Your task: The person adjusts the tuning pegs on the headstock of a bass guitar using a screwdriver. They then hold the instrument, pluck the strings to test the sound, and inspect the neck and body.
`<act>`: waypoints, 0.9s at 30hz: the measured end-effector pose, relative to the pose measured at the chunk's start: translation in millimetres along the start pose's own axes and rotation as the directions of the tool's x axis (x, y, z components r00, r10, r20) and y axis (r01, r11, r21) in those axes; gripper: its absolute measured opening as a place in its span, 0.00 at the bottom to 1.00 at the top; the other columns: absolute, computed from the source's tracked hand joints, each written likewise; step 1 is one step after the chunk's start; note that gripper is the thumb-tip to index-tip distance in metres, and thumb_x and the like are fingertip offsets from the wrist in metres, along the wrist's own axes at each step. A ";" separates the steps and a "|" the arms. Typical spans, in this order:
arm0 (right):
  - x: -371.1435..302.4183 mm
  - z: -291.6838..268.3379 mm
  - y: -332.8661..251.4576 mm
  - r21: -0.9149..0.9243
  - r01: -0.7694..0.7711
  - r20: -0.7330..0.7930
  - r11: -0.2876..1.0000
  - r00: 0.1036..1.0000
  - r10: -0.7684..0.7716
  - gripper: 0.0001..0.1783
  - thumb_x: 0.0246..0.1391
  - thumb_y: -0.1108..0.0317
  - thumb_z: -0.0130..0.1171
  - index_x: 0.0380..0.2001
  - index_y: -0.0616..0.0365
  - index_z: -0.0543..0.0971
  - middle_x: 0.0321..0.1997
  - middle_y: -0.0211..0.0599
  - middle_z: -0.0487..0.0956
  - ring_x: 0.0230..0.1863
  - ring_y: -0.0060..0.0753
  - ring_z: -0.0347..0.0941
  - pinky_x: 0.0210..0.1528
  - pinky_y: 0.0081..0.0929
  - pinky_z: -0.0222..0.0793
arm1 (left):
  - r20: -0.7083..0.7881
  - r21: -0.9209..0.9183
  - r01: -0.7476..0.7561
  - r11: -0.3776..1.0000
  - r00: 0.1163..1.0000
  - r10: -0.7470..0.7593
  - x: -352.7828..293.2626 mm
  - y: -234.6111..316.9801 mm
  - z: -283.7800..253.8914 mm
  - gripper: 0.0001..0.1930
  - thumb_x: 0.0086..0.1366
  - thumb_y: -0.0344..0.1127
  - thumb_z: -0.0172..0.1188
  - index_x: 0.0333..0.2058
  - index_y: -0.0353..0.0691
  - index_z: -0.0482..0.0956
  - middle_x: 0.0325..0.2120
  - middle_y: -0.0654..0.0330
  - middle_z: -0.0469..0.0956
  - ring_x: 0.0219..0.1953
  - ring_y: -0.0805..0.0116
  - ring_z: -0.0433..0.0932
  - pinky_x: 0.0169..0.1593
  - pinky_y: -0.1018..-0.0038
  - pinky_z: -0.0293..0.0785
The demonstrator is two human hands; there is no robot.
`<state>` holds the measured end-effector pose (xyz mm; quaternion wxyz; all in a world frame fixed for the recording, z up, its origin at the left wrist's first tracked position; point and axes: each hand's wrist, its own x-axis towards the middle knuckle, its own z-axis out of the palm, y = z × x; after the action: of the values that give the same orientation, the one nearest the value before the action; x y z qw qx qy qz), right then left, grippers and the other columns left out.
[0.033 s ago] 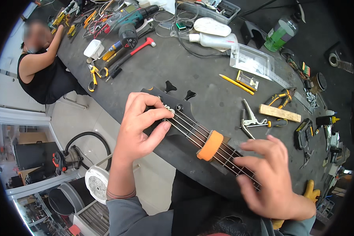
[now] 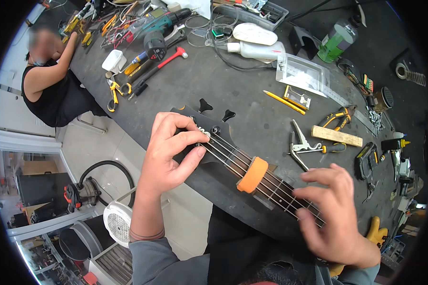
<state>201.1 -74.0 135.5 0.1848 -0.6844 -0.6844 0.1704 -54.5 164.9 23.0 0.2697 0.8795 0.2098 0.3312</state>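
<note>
orange band lies across strings of dark guitar neck, slantwise over worktop between hands. left hand curled at head end; cannot tell if fingers pinch string. right hand loose, fingers apart, over strings. best to press softly, one string at time. worktop edge by left hand; silver clamp near right; more room beyond tuning keys.

The dark grey counter carries a red hammer, a small white tub, a white bottle on its side, a clear plastic tray and a yellow pencil.
</note>
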 end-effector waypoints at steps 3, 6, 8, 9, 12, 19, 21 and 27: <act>-38.9 -12.0 14.9 0.033 -0.239 -0.174 0.970 0.955 0.241 0.16 0.54 0.78 0.64 0.48 0.60 0.81 0.58 0.47 0.79 0.61 0.53 0.75 0.70 0.49 0.65 | 0.012 -0.004 0.001 1.000 1.000 -0.001 2.6 4.8 -2.6 0.12 0.57 0.28 0.73 0.41 0.40 0.90 0.43 0.59 0.81 0.50 0.55 0.75 0.56 0.60 0.72; -80.8 -17.2 31.4 0.183 -0.388 -0.324 0.903 0.844 0.428 0.11 0.59 0.78 0.60 0.45 0.65 0.79 0.53 0.48 0.78 0.58 0.47 0.75 0.67 0.39 0.67 | 0.020 -0.031 -0.020 0.999 1.000 0.021 8.6 6.1 -0.9 0.12 0.57 0.28 0.72 0.41 0.39 0.89 0.41 0.58 0.82 0.50 0.57 0.76 0.56 0.62 0.72; -108.5 -22.4 48.0 0.220 -0.433 -0.381 0.874 0.787 0.486 0.11 0.60 0.79 0.60 0.45 0.66 0.79 0.51 0.47 0.79 0.57 0.44 0.76 0.65 0.36 0.68 | 0.044 -0.052 -0.048 0.997 0.998 0.051 7.9 4.1 1.7 0.12 0.60 0.28 0.72 0.43 0.38 0.88 0.43 0.56 0.82 0.52 0.57 0.77 0.57 0.64 0.73; -115.8 -22.7 57.8 0.222 -0.446 -0.395 0.867 0.772 0.498 0.10 0.61 0.79 0.60 0.45 0.67 0.80 0.50 0.45 0.80 0.56 0.42 0.77 0.64 0.34 0.69 | 0.030 -0.066 -0.005 0.998 1.000 0.007 4.6 4.8 -3.8 0.12 0.59 0.27 0.73 0.43 0.38 0.88 0.44 0.56 0.82 0.52 0.56 0.78 0.58 0.63 0.73; -149.1 -32.3 86.3 0.210 -0.519 -0.427 0.828 0.714 0.555 0.09 0.64 0.77 0.62 0.46 0.67 0.80 0.47 0.41 0.83 0.53 0.37 0.79 0.61 0.31 0.71 | 0.046 -0.228 0.108 0.967 0.994 -0.101 -3.8 1.4 -6.3 0.14 0.60 0.26 0.71 0.46 0.35 0.86 0.48 0.54 0.81 0.55 0.58 0.78 0.62 0.63 0.72; -185.1 -23.7 139.7 0.100 -0.582 -0.307 0.807 0.753 0.582 0.11 0.63 0.72 0.64 0.47 0.59 0.86 0.49 0.43 0.86 0.52 0.49 0.84 0.56 0.40 0.78 | -0.148 -0.022 -0.048 0.999 0.988 0.045 35.8 78.2 -1.9 0.16 0.66 0.25 0.66 0.53 0.35 0.82 0.56 0.53 0.78 0.59 0.59 0.77 0.66 0.65 0.70; -163.2 -7.9 146.7 -0.014 -0.464 -0.252 0.885 0.859 0.446 0.10 0.64 0.68 0.63 0.47 0.57 0.85 0.49 0.42 0.85 0.54 0.54 0.82 0.57 0.47 0.79 | -0.054 -0.063 -0.110 0.992 0.993 0.107 64.2 125.8 28.4 0.13 0.68 0.24 0.65 0.50 0.34 0.82 0.52 0.55 0.79 0.54 0.62 0.79 0.62 0.66 0.74; -87.1 32.7 154.5 -0.281 -0.092 -0.239 0.955 0.971 0.024 0.06 0.63 0.68 0.64 0.42 0.54 0.83 0.42 0.39 0.81 0.50 0.49 0.81 0.50 0.48 0.81 | 0.574 0.138 -0.250 0.958 0.809 0.128 124.3 176.7 139.7 0.07 0.67 0.29 0.67 0.42 0.34 0.85 0.41 0.48 0.86 0.46 0.48 0.85 0.53 0.58 0.81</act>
<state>319.7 -159.7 30.2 0.1563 -0.7392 -0.6550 -0.0077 162.4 50.7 101.0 0.1919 0.9773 0.0660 0.0609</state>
